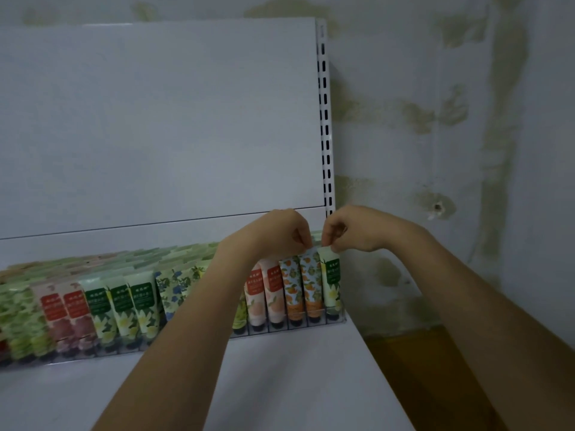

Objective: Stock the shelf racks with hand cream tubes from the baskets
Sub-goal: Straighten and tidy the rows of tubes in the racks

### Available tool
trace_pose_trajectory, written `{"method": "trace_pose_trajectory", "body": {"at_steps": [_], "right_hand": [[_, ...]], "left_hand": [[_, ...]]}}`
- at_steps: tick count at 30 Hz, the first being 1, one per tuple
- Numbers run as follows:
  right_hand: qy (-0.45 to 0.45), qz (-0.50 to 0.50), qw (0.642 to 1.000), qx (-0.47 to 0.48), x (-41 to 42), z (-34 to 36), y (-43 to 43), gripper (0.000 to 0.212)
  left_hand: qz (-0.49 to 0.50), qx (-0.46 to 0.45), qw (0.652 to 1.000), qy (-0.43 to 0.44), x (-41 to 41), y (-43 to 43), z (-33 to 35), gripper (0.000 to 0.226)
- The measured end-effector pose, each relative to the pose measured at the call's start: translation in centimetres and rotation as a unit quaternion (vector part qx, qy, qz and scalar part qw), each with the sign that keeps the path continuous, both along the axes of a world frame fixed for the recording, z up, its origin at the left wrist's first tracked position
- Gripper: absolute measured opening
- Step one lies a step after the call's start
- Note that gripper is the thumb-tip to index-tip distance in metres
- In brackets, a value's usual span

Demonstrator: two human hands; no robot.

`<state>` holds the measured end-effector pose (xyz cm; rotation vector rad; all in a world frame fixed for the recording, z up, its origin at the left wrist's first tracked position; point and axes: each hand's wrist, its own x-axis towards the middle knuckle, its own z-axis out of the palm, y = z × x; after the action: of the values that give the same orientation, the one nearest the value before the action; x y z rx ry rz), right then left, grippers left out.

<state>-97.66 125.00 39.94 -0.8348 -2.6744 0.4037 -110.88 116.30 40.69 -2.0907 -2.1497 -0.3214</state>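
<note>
Orange-print tube [311,281] stands cap-down in the clear rack [337,318], second slot from the right end. My left hand [277,234] fingers pinch its crimped top. My right hand [351,228] fingers pinch the green tube [331,281] beside it. Rows of tubes fill the rack, which sits on the white shelf [280,384].

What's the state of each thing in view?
left hand, pinching the orange tube's top
right hand, apparently pinching the same top
orange tube, upright, cap down, in the rack's second slot from the right end
green tube, upright, cap down, in the end slot
rack, front row filled wherever visible; the left arm hides some slots
</note>
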Motion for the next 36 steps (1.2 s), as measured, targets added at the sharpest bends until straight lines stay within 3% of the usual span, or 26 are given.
{"method": "trace_pose_trajectory", "body": {"at_steps": [8, 20, 29, 32, 36], "right_hand": [[0.066, 0.004, 0.998, 0.009, 0.4, 1.3, 1.2, 0.014], [-0.006, 0.01, 1.0, 0.023, -1.5, 0.3, 2.1, 0.022], [0.011, 0.021, 0.999, 0.036, -1.6, 0.5, 2.5, 0.022], [0.056, -0.012, 0.998, 0.033, -1.8, 0.7, 3.1, 0.022], [0.031, -0.058, 0.998, 0.004, -2.7, 0.1, 4.2, 0.022]], "left_hand": [[0.016, 0.025, 1.0, 0.005, -0.9, 0.3, 1.4, 0.021], [0.041, -0.066, 0.996, 0.037, -0.2, 2.5, 1.2, 0.022], [0.034, -0.053, 0.998, 0.007, -0.7, 2.6, 1.0, 0.023], [0.037, -0.025, 0.999, -0.005, -1.3, 2.9, 1.0, 0.024], [0.035, -0.001, 0.999, 0.003, -1.7, 3.7, 0.5, 0.023]]}}
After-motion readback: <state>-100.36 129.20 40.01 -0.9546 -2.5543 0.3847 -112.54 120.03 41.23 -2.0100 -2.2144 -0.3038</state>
